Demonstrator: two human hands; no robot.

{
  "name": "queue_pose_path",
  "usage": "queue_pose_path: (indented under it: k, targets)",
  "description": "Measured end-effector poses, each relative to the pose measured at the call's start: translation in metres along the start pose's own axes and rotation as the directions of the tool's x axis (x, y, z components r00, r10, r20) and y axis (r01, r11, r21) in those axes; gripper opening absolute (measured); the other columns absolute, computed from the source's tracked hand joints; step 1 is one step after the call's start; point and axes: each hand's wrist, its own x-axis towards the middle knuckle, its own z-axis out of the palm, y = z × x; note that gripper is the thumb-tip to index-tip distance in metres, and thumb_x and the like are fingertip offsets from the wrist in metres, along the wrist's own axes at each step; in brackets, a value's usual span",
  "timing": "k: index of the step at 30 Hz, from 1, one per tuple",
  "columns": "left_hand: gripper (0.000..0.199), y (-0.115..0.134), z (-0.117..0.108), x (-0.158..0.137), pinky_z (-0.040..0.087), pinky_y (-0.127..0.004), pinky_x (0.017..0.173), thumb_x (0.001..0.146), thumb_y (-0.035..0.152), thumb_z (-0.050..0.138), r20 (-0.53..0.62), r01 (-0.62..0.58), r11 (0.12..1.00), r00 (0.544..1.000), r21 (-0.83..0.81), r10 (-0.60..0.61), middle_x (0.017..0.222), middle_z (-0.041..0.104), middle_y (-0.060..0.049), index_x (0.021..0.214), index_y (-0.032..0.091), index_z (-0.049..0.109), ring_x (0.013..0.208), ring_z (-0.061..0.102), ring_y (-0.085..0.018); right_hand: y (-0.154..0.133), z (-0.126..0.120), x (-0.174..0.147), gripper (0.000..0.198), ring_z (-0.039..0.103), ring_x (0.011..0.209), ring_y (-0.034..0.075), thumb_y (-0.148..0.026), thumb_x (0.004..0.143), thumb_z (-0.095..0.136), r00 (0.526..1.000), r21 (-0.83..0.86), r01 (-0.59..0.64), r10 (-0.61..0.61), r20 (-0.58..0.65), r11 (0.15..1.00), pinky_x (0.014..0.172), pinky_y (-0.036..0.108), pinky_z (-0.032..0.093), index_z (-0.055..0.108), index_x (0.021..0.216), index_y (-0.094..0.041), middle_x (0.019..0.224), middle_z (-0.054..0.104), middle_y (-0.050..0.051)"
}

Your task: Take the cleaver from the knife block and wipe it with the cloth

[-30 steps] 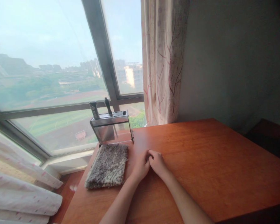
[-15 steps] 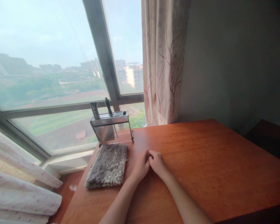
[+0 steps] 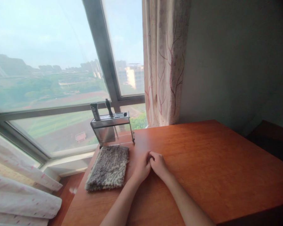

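My left hand [image 3: 142,165] and my right hand [image 3: 158,162] rest together on the brown wooden table [image 3: 214,169], touching at the fingertips. Both are closed, with fingers curled in, and nothing shows in either one. Left of my left hand lies a folded, shaggy grey-and-white cloth [image 3: 107,168]. Behind that cloth stands a knife rack [image 3: 112,119] with a metal top and clear sides. It holds a cleaver-like knife with a wide blade [image 3: 94,111] and a second dark-handled tool [image 3: 108,107], both upright with handles above the slots.
A large window [image 3: 49,78] with a grey frame rises behind the table on the left. Patterned curtains [image 3: 165,62] hang at its right side, and a white curtain [image 3: 23,197] is at the lower left. A grey wall [image 3: 226,62] stands behind on the right.
Both hands stay together in the same place. The cloth and the rack have not moved; only the camera view has shifted very slightly.
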Motion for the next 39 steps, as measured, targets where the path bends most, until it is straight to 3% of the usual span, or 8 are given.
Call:
queue_pose_path:
  k: [39]
  targets:
    - [0.035,0.0014,-0.0005,0.0006,0.047,-0.034,0.083,0.074,0.003,0.045,0.000,-0.010,1.000,1.000,0.021,0.010,0.098,0.067,-0.008,0.102,0.017,0.062,0.090,0.060,-0.020,0.0003,0.0000,0.0002,0.029,0.062,0.072,0.018,-0.004,0.072,0.041,1.000,-0.005,0.008,-0.008,-0.001,1.000,0.066,0.025,0.045,0.065,0.072,-0.019,0.074,0.069,0.004]
